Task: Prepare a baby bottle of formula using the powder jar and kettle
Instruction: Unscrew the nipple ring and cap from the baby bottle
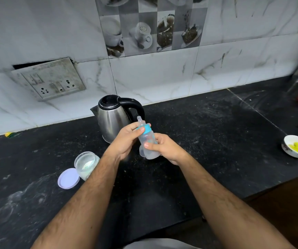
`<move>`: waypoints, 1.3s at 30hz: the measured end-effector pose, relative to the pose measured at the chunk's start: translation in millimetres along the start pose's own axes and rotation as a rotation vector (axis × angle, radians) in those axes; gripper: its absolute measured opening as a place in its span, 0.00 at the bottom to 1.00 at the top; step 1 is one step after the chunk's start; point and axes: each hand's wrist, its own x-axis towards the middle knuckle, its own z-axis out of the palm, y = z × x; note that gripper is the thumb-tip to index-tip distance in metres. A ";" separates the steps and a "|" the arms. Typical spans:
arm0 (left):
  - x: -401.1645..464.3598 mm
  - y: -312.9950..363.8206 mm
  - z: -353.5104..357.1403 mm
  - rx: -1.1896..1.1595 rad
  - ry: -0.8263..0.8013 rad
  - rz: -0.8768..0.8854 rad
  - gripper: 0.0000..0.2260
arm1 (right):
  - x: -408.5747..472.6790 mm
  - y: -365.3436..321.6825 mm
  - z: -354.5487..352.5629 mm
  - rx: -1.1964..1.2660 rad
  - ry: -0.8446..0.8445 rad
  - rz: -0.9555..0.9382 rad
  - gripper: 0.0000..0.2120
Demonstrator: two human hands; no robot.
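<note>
Above counter [198, 133], before kettle [112, 119]: bottle [147, 142] tilted, off surface. Right hand [164, 148] grasps body; left hand [126, 139] pinches teal collar [146, 130]. Jar [86, 164] open, lid [68, 178] touching it. Bottle contents unclear. Judgement: collar being screwed on or off; shaking probably left.

Brushed steel kettle [113, 121], translucent plastic bottle [147, 141], speckled black stone counter [207, 133].

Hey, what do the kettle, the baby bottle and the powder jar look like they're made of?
Kettle: likely stainless steel, brushed and reflective, with a glossy black plastic handle and lid. Baby bottle: see-through, probably plastic, with a matte blue plastic collar and a translucent teat, perhaps silicone. Powder jar: clear, glass or plastic, unclear which.
</note>
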 end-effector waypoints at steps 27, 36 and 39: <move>-5.8 -12.9 13.7 0.041 0.240 0.024 0.17 | -6.8 11.3 12.9 -0.465 0.341 -0.033 0.21; -9.1 -11.7 17.0 0.096 0.150 -0.004 0.21 | -7.7 19.7 23.7 -0.425 0.325 -0.059 0.19; -11.6 -14.6 7.8 0.121 0.105 -0.045 0.15 | -7.4 19.4 18.0 -0.421 0.340 -0.047 0.20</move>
